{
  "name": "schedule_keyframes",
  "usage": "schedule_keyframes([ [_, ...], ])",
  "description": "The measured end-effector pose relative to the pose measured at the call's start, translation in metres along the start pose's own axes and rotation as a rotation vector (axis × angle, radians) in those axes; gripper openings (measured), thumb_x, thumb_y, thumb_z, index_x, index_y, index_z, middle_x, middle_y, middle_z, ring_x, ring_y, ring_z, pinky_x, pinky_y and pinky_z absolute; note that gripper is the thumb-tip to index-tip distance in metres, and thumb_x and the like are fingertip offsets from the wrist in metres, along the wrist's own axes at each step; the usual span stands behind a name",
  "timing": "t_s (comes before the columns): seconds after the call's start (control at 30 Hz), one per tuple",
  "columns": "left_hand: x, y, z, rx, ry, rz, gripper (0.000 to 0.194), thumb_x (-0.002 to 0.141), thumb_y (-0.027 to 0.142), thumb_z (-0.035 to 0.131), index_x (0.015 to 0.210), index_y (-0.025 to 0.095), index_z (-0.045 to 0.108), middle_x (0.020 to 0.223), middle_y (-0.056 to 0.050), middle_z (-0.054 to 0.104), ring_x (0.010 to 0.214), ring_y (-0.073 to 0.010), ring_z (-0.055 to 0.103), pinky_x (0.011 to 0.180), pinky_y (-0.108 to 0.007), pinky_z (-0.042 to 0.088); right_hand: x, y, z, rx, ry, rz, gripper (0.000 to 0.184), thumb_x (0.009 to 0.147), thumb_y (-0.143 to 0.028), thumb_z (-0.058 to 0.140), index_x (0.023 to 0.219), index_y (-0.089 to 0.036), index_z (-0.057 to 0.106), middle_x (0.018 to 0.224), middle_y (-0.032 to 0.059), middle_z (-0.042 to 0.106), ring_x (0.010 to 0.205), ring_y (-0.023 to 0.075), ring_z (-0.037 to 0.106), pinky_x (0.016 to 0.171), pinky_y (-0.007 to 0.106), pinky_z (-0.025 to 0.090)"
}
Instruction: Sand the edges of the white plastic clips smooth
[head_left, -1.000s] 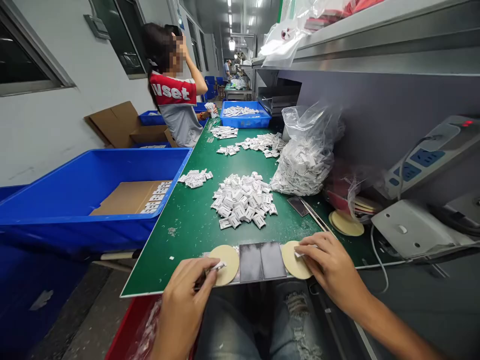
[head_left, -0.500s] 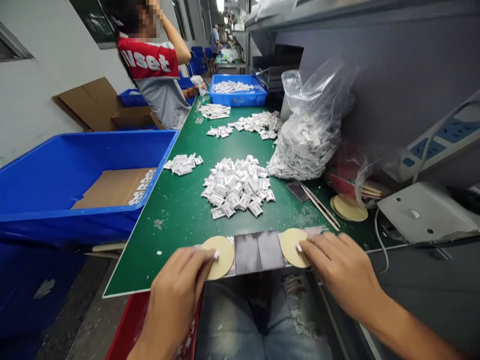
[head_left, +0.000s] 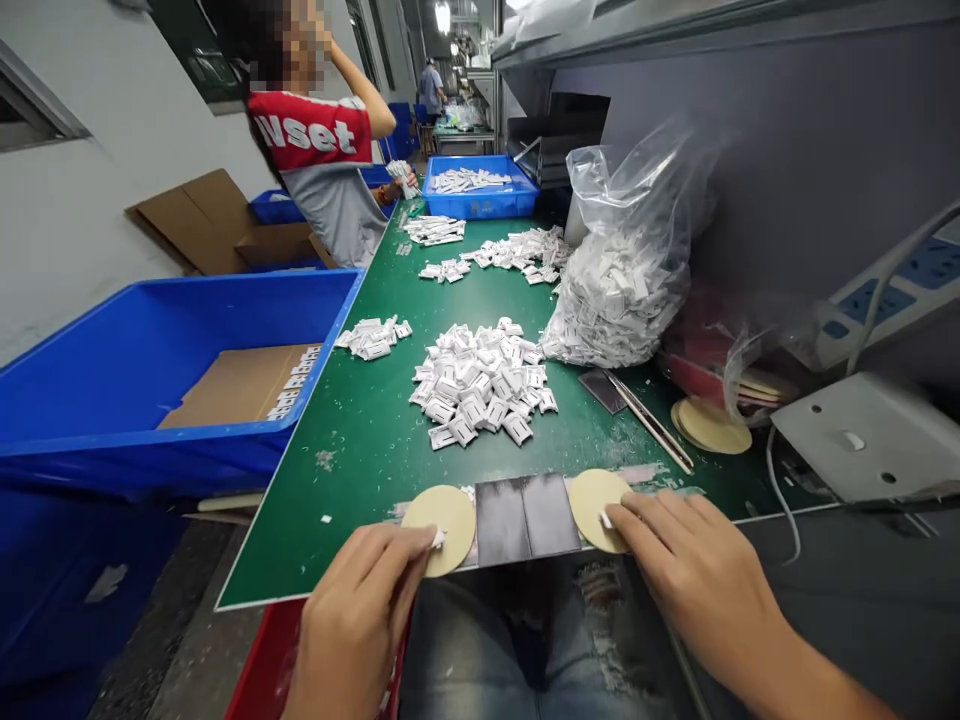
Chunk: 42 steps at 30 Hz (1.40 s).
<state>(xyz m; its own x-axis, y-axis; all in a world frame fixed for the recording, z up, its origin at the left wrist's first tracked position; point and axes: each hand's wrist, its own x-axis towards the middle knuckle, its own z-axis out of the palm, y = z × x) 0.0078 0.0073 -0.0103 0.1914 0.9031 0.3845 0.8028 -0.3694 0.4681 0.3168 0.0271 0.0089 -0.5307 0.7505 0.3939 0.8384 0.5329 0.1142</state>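
Observation:
My left hand (head_left: 356,605) is closed in a pinch on a small white plastic piece (head_left: 439,538), held against a tan round disc (head_left: 451,508) that looks like sandpaper. Over a matching tan disc (head_left: 591,490), my right hand (head_left: 694,575) pinches another small white plastic piece (head_left: 606,519); fingers partly cover both pieces. Between the discs, two dark grey square sheets (head_left: 502,522) lie side by side at the table's front edge. Beyond them is a heap of white plastic pieces (head_left: 480,385).
On the green table (head_left: 360,440) are a clear bag of white pieces (head_left: 619,290), tweezers (head_left: 649,420), spare tan discs (head_left: 712,428) and smaller piles. A blue tray (head_left: 480,205) stands farther back. A large blue bin (head_left: 172,300) is at left, near a co-worker (head_left: 330,180).
The whole view has shifted slightly, so the table sits a little lower and further right. Both hands stay at the tan discs, still pinching the white pieces.

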Motion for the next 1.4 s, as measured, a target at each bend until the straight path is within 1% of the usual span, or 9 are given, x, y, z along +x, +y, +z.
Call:
schedule_keyframes([
  [0.17, -0.015, 0.001, -0.011, -0.057, -0.012, -0.069, 0.013, 0.092, 0.027, 0.061, 0.094, 0.026, 0.073, 0.091, -0.006, 0.073, 0.086, -0.0225, 0.065, 0.079, -0.031, 0.049, -0.017, -0.006, -0.006, 0.002, 0.004, 0.021, 0.025, 0.091, -0.005, 0.049, 0.089, -0.018, 0.07, 0.084, 0.0099, 0.07, 0.074, 0.0245, 0.056, 0.065, 0.039, 0.035],
  [0.3, -0.044, -0.003, -0.033, -0.325, -0.136, -0.234, 0.015, 0.085, 0.032, 0.069, 0.097, 0.032, 0.078, 0.092, -0.003, 0.076, 0.084, -0.022, 0.07, 0.074, -0.026, 0.055, -0.047, -0.013, -0.021, 0.294, 0.056, 0.055, 0.036, 0.094, -0.01, 0.048, 0.123, -0.021, 0.065, 0.098, 0.009, 0.071, 0.08, 0.0228, 0.061, 0.071, 0.037, 0.045],
  [0.4, -0.035, 0.0, -0.036, -0.444, 0.015, -0.433, 0.023, 0.086, 0.039, 0.068, 0.106, 0.031, 0.077, 0.109, -0.004, 0.074, 0.093, -0.0216, 0.07, 0.081, -0.026, 0.055, -0.036, -0.011, -0.022, 0.619, 0.055, 0.269, 0.04, 0.099, -0.019, 0.048, 0.137, -0.029, 0.056, 0.107, 0.0072, 0.069, 0.09, 0.0203, 0.065, 0.075, 0.031, 0.052],
  [0.53, -0.001, 0.011, -0.017, -0.594, 0.139, -0.508, 0.024, 0.091, 0.042, 0.06, 0.103, 0.025, 0.071, 0.107, -0.006, 0.071, 0.093, -0.0218, 0.07, 0.079, -0.029, 0.055, 0.0, -0.007, -0.007, 0.901, 0.03, 0.584, 0.015, 0.1, -0.03, 0.05, 0.107, -0.027, 0.063, 0.1, 0.0047, 0.069, 0.085, 0.0201, 0.067, 0.067, 0.029, 0.053],
  [0.73, -0.012, -0.005, 0.005, -0.139, 0.135, -0.122, 0.008, 0.086, 0.028, 0.067, 0.093, 0.026, 0.071, 0.096, -0.005, 0.073, 0.095, -0.0236, 0.067, 0.088, -0.032, 0.048, -0.014, -0.006, 0.011, 0.401, 0.093, 0.187, 0.017, 0.097, -0.016, 0.055, 0.109, -0.022, 0.066, 0.099, 0.0073, 0.069, 0.089, 0.023, 0.059, 0.076, 0.037, 0.043],
  [0.93, -0.007, -0.011, 0.001, 0.038, 0.048, -0.05, 0.011, 0.093, 0.024, 0.059, 0.1, 0.024, 0.068, 0.095, -0.006, 0.072, 0.09, -0.0235, 0.064, 0.083, -0.033, 0.045, -0.001, -0.004, 0.004, -0.025, 0.035, 0.03, 0.023, 0.091, -0.002, 0.05, 0.093, -0.014, 0.07, 0.088, 0.0111, 0.069, 0.074, 0.0243, 0.055, 0.065, 0.038, 0.035],
  [1.07, -0.01, -0.012, -0.002, 0.013, 0.0, 0.099, 0.014, 0.093, 0.019, 0.06, 0.105, 0.023, 0.064, 0.099, -0.004, 0.07, 0.095, -0.0194, 0.064, 0.087, -0.028, 0.046, -0.005, -0.006, -0.001, -0.09, 0.059, -0.084, 0.028, 0.092, 0.0, 0.045, 0.099, -0.009, 0.07, 0.092, 0.0149, 0.071, 0.078, 0.0255, 0.057, 0.072, 0.039, 0.038],
  [1.23, -0.007, -0.011, -0.001, 0.067, 0.045, 0.058, 0.008, 0.096, 0.019, 0.058, 0.1, 0.022, 0.064, 0.097, -0.004, 0.069, 0.092, -0.0178, 0.063, 0.084, -0.028, 0.047, -0.005, -0.007, 0.0, -0.085, 0.06, -0.028, 0.024, 0.094, -0.002, 0.047, 0.094, -0.011, 0.069, 0.089, 0.0121, 0.071, 0.075, 0.0224, 0.056, 0.068, 0.037, 0.034],
  [1.4, -0.005, -0.014, 0.002, 0.061, 0.034, 0.184, 0.015, 0.094, 0.016, 0.061, 0.108, 0.02, 0.063, 0.1, -0.004, 0.069, 0.096, -0.0166, 0.064, 0.088, -0.026, 0.048, -0.003, -0.006, 0.003, -0.018, 0.064, -0.004, 0.027, 0.095, -0.002, 0.044, 0.099, -0.009, 0.069, 0.093, 0.014, 0.071, 0.082, 0.024, 0.058, 0.072, 0.037, 0.036],
])
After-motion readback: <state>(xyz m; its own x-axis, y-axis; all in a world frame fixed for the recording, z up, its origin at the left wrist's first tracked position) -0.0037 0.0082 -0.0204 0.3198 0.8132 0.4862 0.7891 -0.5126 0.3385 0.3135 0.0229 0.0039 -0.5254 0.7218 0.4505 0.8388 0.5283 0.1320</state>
